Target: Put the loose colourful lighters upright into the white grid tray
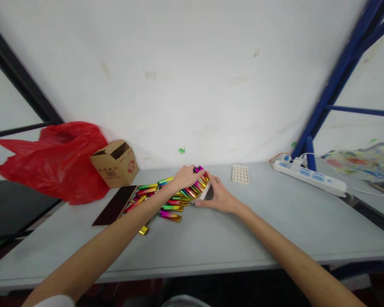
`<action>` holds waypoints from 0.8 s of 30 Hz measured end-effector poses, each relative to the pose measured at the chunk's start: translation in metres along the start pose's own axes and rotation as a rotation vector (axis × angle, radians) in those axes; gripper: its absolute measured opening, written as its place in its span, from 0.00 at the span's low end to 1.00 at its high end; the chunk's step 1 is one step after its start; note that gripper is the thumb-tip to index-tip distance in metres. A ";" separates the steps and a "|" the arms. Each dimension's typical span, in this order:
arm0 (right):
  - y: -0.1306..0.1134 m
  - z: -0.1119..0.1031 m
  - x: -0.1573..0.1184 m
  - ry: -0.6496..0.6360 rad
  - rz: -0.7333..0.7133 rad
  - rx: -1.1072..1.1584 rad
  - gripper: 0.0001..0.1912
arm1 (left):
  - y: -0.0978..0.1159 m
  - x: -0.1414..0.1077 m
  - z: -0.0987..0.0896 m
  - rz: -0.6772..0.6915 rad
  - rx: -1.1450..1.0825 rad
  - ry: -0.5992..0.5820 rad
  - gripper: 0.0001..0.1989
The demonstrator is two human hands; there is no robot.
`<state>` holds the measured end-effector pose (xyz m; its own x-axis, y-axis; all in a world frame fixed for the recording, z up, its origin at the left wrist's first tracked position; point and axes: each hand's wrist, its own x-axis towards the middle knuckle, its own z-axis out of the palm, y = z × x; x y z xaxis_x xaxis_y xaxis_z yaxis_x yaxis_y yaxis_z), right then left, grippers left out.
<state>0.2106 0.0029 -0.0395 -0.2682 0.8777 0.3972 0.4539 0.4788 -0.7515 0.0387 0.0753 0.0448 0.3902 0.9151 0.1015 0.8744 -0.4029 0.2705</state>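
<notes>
Between my hands is a tilted bundle of shiny multicoloured cigarette lighters (197, 186), set in a small white-edged box (208, 192) with a dark side. My right hand (220, 195) grips the box from the right, thumb low and fingers around its far side. Over the bundle's upper left lies my left hand (184, 177), its fingers curled on the lighters; the fingertips are partly hidden. More loose lighters (173, 208) in metallic green, red, purple and gold lie in a heap below and left of my left hand, partly covered by my left forearm.
Left of the heap is a dark flat panel (115, 205). Behind it stand an open cardboard box (117, 165) and a red plastic bag (73, 164). A white gridded tray (240, 174) lies by the wall. A power strip (310, 175) with cables sits at right, near a blue frame (323, 98).
</notes>
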 end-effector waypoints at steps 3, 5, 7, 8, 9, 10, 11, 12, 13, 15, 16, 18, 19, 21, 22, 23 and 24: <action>-0.003 0.013 0.009 -0.011 0.012 0.005 0.69 | -0.010 -0.008 -0.002 -0.042 -0.087 0.016 0.31; -0.002 0.016 0.014 -0.036 -0.021 0.022 0.67 | -0.016 -0.014 -0.002 -0.096 -0.103 0.024 0.33; 0.000 0.016 0.019 -0.053 -0.075 0.047 0.63 | -0.023 -0.020 0.000 -0.144 -0.099 0.045 0.34; 0.002 0.016 0.021 -0.056 -0.100 0.055 0.62 | -0.026 -0.023 0.001 -0.160 -0.100 0.061 0.35; 0.003 0.016 0.022 -0.054 -0.121 0.059 0.61 | -0.030 -0.026 0.003 -0.171 -0.106 0.081 0.36; 0.004 0.016 0.023 -0.054 -0.136 0.059 0.60 | -0.033 -0.028 0.005 -0.178 -0.116 0.105 0.36; 0.005 0.015 0.024 -0.057 -0.147 0.055 0.59 | -0.036 -0.031 0.007 -0.180 -0.126 0.127 0.37; 0.006 0.015 0.024 -0.062 -0.154 0.051 0.58 | -0.038 -0.032 0.009 -0.174 -0.136 0.147 0.38; 0.006 0.014 0.025 -0.068 -0.156 0.047 0.58 | -0.040 -0.033 0.011 -0.160 -0.144 0.163 0.37; 0.005 0.013 0.026 -0.087 -0.157 0.042 0.59 | -0.042 -0.033 0.014 -0.116 -0.157 0.190 0.36; 0.005 0.013 0.027 -0.097 -0.160 0.038 0.59 | -0.042 -0.032 0.014 -0.095 -0.165 0.203 0.35; 0.004 0.012 0.027 -0.105 -0.168 0.034 0.59 | -0.043 -0.029 0.015 -0.056 -0.195 0.200 0.32; 0.004 0.012 0.027 -0.103 -0.169 0.036 0.59 | -0.044 -0.028 0.015 -0.041 -0.214 0.179 0.31; 0.004 0.013 0.027 -0.094 -0.166 0.045 0.59 | -0.047 -0.026 0.014 -0.045 -0.233 0.135 0.29; 0.005 0.013 0.026 -0.091 -0.164 0.049 0.58 | -0.048 -0.025 0.014 -0.052 -0.228 0.136 0.28; 0.005 0.013 0.026 -0.088 -0.164 0.053 0.58 | -0.049 -0.025 0.014 -0.050 -0.215 0.162 0.28; 0.005 0.014 0.026 -0.086 -0.165 0.054 0.58 | -0.050 -0.025 0.014 -0.029 -0.201 0.208 0.28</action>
<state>0.1943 0.0281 -0.0399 -0.4082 0.7809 0.4728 0.3516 0.6125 -0.7080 -0.0109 0.0723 0.0150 0.2806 0.9182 0.2795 0.8014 -0.3844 0.4582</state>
